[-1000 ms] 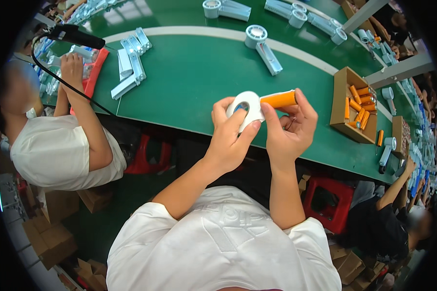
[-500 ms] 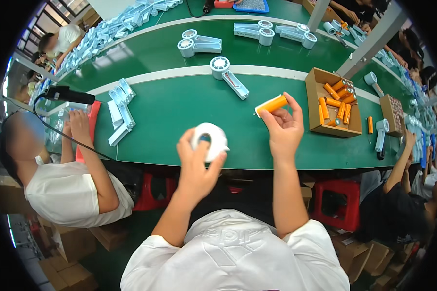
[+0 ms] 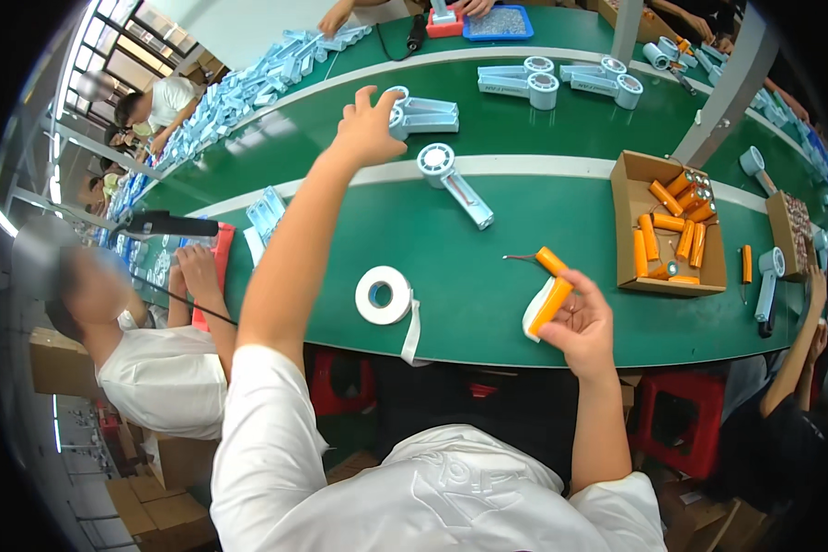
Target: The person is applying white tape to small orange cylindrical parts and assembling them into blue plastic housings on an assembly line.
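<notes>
My left hand (image 3: 370, 129) is stretched far forward, fingers spread and holding nothing, at a pair of light-blue handheld fan bodies (image 3: 430, 117) that it partly covers. Close to the near edge, my right hand (image 3: 587, 331) pinches an orange cylindrical battery (image 3: 554, 302) with a white strip along its left side. Just beyond it, a second orange battery (image 3: 549, 259) with thin wires lies on the green table. A roll of white tape (image 3: 366, 302) rests flat left of my right hand, its loose end trailing toward the edge. One light-blue fan (image 3: 469, 198) lies ahead.
An open cardboard box (image 3: 627, 230) of orange batteries stands to the right. More fan bodies (image 3: 529, 85) lie on the far green belt (image 3: 294, 138), near a large light-blue heap (image 3: 271, 69). A grey post (image 3: 727, 83) rises at the right. Co-workers sit on both sides.
My left hand has let go of the tape roll, now on the table, and reached forward to the fan bodies. My right hand has drawn back with its battery, uncovering another. The view has shifted.
</notes>
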Demonstrator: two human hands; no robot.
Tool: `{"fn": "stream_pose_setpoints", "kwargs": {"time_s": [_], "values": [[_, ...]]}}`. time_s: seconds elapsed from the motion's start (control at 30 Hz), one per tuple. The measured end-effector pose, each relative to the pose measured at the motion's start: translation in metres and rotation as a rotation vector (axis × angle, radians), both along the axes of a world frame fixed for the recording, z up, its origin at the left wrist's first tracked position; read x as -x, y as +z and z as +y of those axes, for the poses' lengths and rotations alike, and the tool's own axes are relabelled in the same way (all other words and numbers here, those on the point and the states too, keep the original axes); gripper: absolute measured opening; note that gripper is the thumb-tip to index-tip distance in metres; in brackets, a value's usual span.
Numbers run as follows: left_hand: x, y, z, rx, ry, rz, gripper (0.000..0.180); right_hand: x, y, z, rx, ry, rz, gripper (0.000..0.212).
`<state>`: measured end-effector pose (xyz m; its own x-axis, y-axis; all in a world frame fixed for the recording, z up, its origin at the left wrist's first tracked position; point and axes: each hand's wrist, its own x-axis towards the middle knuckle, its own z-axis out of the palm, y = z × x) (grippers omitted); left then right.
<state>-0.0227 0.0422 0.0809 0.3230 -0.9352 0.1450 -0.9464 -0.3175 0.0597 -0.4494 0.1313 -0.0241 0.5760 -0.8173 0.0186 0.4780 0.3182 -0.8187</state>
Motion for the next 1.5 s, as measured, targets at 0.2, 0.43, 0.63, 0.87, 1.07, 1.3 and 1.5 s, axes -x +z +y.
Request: {"fn": "stream_pose_setpoints", "kwargs": {"time_s": [0.2, 0.43, 0.63, 0.87, 1.07, 1.3, 1.5], "values": [[-0.066, -0.018, -0.102, -0.379, -0.055, 0.094, 0.096, 0.007, 0.001, 0.005, -0.043, 0.075, -0.151, 0.080], [-0.083, 0.015, -0.078, -0.527, -0.069, 0.111, 0.096, 0.005, 0.007, 0.000, -0.061, 0.139, -0.108, 0.079], [-0.096, 0.043, 0.030, -0.539, -0.160, 0.037, 0.093, 0.003, 0.005, 0.000, 0.010, 0.203, -0.109, 0.077], [-0.057, 0.020, 0.112, -0.565, -0.359, 0.063, 0.093, 0.004, 0.010, 0.005, 0.016, 0.142, -0.072, 0.074], [0.011, 0.045, 0.100, -0.189, -0.480, -0.103, 0.076, 0.009, 0.010, 0.000, 0.060, 0.143, 0.040, 0.070], [0.055, -0.005, 0.039, -0.125, -0.842, -0.417, 0.041, 0.006, 0.000, 0.008, 0.110, 0.092, 0.045, 0.068], [0.048, -0.031, 0.026, -0.147, -0.730, -0.365, 0.022, 0.003, 0.004, 0.005, 0.133, 0.112, 0.011, 0.068]]}}
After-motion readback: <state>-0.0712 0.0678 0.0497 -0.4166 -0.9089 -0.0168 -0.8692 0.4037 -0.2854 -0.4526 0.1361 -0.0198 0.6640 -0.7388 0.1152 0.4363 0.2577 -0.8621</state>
